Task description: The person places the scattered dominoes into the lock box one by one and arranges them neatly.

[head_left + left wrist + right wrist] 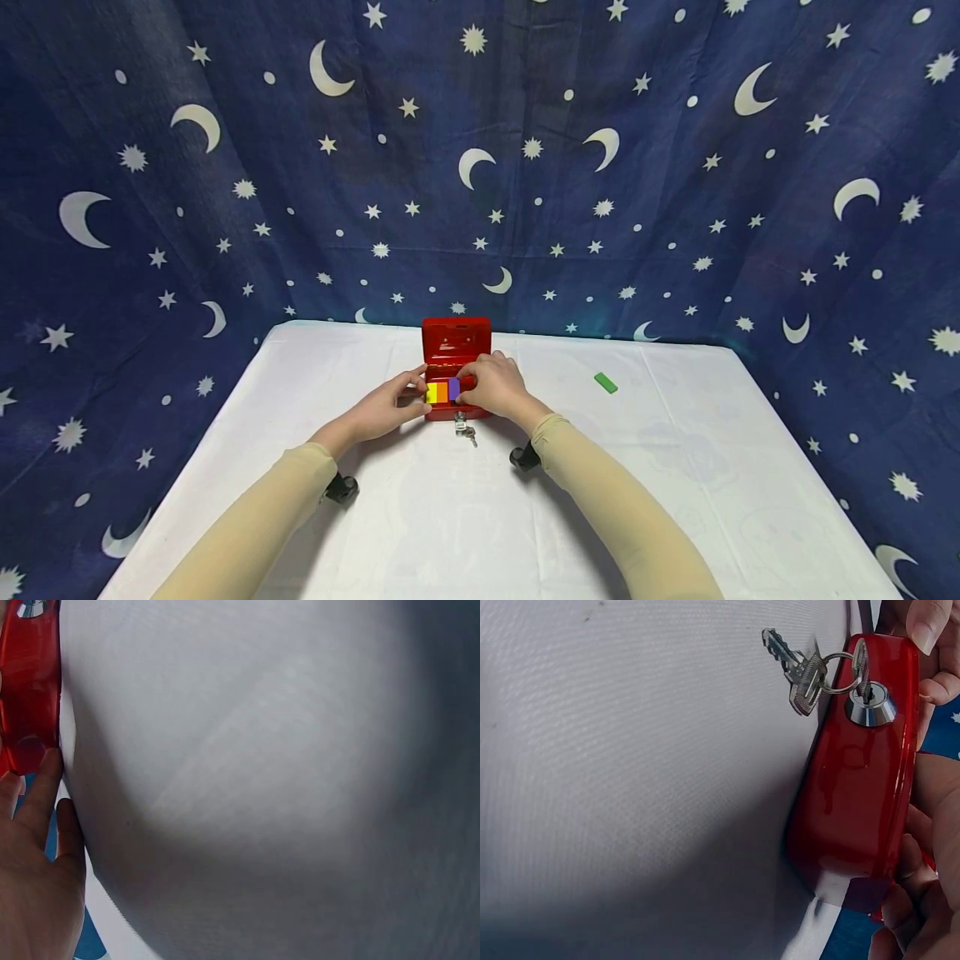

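Observation:
A red cash box point(441, 414) stands on the white table with its lid point(455, 340) raised. Inside it, a yellow block point(431, 393), an orange block point(442, 392) and a purple block point(453, 389) lie side by side. My left hand point(384, 408) holds the box's left end, thumb near the front corner. Over the box's right half, my right hand point(495, 386) pinches the purple block between thumb and forefinger. Keys on a ring point(806, 679) hang from the front lock point(870, 706). In the right wrist view, the box wall hides the blocks.
A green block point(606, 382) lies on the table to the right of the box. The white tablecloth point(442, 517) spreads in front of it. A dark blue curtain point(525, 208) with moons and stars hangs behind the table.

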`<state>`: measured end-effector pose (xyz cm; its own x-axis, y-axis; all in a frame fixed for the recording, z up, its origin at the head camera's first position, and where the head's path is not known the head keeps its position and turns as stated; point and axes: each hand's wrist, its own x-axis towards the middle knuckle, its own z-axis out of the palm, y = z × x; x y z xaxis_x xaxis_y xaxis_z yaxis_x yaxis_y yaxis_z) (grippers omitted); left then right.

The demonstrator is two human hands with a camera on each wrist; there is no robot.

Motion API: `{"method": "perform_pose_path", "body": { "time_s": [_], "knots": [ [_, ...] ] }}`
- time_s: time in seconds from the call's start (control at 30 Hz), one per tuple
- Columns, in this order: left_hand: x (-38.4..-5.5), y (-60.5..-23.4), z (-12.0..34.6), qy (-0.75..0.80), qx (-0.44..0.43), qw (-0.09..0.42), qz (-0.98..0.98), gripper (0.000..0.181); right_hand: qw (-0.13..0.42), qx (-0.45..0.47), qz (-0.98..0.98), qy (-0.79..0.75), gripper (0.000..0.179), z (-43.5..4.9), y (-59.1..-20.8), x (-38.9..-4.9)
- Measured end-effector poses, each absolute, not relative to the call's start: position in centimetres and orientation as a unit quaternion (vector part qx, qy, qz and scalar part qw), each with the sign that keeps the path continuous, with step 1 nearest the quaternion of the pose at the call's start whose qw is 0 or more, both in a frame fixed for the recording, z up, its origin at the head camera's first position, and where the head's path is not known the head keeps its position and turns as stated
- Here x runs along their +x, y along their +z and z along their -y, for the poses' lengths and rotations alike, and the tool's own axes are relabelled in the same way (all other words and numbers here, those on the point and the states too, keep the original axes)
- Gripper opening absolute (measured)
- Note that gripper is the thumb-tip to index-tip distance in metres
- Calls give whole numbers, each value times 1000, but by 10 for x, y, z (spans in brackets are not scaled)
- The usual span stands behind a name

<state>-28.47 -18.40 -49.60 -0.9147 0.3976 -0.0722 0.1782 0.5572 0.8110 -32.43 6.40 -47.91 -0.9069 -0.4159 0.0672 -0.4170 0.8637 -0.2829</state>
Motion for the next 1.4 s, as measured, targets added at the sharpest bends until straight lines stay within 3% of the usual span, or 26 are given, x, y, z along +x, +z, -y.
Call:
{"method": "perform_pose_path", "body": {
  "time_s": [1.4],
  "knots": [
    [-285,-498,183,436,164,120,-877,37,-20,230,968,98,40,-58,-478,-328]
  ]
}}
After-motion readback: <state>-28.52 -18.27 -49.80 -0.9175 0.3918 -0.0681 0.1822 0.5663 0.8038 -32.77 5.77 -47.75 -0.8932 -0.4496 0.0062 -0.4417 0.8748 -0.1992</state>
